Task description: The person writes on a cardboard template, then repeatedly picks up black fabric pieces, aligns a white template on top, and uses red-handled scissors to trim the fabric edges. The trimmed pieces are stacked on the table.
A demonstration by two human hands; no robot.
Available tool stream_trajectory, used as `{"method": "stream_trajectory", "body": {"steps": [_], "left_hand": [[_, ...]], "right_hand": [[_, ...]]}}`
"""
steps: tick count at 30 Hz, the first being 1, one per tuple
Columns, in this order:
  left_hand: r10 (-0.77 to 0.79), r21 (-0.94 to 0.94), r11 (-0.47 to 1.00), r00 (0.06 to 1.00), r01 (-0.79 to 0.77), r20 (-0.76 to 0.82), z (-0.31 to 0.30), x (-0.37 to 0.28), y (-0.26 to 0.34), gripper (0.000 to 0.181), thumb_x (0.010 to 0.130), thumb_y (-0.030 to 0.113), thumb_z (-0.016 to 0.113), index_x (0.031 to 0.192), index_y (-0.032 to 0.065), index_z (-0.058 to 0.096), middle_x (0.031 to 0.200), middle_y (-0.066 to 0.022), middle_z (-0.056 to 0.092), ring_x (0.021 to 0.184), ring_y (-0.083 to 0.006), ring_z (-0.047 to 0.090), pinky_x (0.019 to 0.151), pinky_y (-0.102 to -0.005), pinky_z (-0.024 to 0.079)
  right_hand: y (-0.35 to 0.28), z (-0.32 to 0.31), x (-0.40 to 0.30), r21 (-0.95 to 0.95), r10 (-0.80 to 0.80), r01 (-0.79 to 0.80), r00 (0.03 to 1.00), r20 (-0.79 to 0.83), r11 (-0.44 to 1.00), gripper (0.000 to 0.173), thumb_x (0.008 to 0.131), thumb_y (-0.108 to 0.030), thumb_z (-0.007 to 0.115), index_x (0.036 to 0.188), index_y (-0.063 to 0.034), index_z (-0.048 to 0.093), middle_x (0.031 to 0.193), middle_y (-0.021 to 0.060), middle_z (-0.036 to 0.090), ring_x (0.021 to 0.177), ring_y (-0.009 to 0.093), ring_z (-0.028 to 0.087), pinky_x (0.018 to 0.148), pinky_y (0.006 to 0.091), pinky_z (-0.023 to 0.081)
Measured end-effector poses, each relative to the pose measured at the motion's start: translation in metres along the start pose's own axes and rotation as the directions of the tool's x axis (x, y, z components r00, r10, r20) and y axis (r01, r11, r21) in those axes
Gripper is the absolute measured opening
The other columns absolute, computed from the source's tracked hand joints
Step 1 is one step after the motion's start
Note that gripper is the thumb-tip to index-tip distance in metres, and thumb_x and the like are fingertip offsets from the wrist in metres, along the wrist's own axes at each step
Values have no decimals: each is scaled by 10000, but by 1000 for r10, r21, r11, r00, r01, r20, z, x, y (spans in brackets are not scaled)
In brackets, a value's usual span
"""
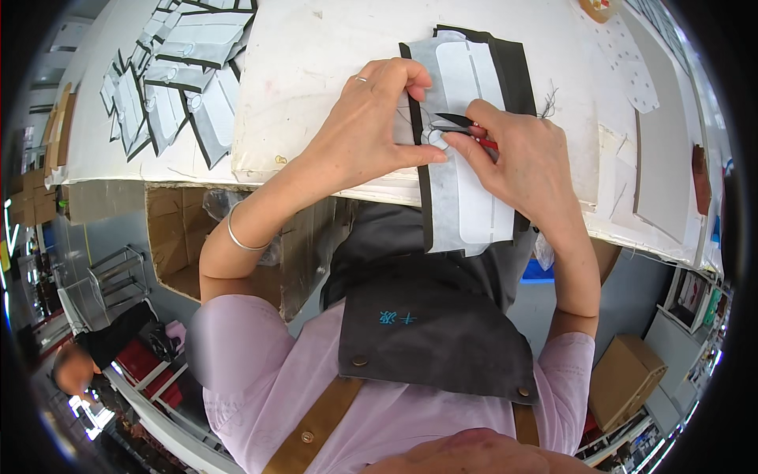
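Observation:
My right hand (521, 151) grips a small pair of scissors (453, 121) with dark blades and a red part at the handle. The blade tips reach a small round white patch (438, 139) near the left border of a fabric panel (474, 172). Pale grey-white with dark edges, the panel lies over the table's front edge, its near end above my lap. My left hand (373, 118) arches at the panel's left border, thumb on the panel and fingertips bent near the border. Thin dark threads run between this hand and the blades; whether its fingers pinch one is unclear.
Several similar panels (172, 89) lie in a loose pile at the table's left. Thread scraps (549, 102) sit right of the panel on the white tabletop (308, 35). An open cardboard box (177, 237) stands below the table edge. Another person (112, 332) is at lower left.

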State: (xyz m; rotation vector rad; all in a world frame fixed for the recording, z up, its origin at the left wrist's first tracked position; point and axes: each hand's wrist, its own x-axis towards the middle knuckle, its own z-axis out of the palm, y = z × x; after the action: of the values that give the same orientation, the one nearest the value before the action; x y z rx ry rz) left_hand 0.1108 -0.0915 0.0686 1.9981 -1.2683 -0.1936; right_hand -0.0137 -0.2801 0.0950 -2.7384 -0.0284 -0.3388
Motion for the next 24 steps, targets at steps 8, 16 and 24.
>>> {"method": "stream_trajectory", "body": {"steps": [8,16,24], "left_hand": [[-11,-1,1000,1000,11,3,0,0,0,809,648,298,940,1288,82,494,1141,-90,602,1130,-284,547,1024,-417,426],[127,-47,990,990,-130,-61,0,2,-10,253,770,192,827,928,65,677,948,-57,666,1096,-314,571,963,-431,430],[-4,614,778,979,131,-204,-60,-25,-3,197,814,94,763,998,61,698,983,-51,695,1177,-334,571,1024,-425,433]], "right_hand": [[5,-4,17,306,74,-101,992,99,947,308,894,-314,735,794,-49,616,577,68,553,512,242,513,505,352,405],[15,-4,13,550,171,-171,984,52,817,341,912,-302,742,838,-16,572,628,72,463,570,165,398,537,314,362],[13,-5,2,346,86,-87,996,16,934,340,909,-345,741,932,-39,596,639,112,576,541,279,554,529,340,424]]}}
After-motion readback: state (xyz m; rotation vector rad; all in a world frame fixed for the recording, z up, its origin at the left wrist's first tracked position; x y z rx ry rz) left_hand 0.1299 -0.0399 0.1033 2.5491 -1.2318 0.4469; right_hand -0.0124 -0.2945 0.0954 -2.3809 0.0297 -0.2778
